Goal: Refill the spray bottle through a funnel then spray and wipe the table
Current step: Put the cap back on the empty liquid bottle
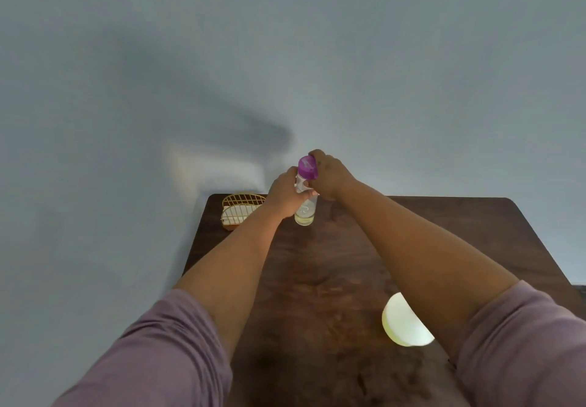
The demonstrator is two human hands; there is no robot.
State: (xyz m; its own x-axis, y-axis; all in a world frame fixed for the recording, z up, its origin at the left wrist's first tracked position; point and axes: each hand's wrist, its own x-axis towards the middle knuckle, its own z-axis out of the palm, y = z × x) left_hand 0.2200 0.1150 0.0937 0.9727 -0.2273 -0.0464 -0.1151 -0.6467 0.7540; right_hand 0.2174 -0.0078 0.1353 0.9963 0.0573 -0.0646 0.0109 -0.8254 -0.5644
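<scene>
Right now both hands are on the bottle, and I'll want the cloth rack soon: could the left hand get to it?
Probably yes: the left hand grips the spray bottle right beside the wire rack, with nothing between them.

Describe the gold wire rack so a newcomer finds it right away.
Start at the dark wooden table and go to its far left corner. The arched gold wire rack stands there, left of the clear purple-capped spray bottle. It is the only wire grid object on the table.

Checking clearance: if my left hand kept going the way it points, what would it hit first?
Your left hand already grips the spray bottle; beyond it, probably your right hand on the purple cap.
</scene>
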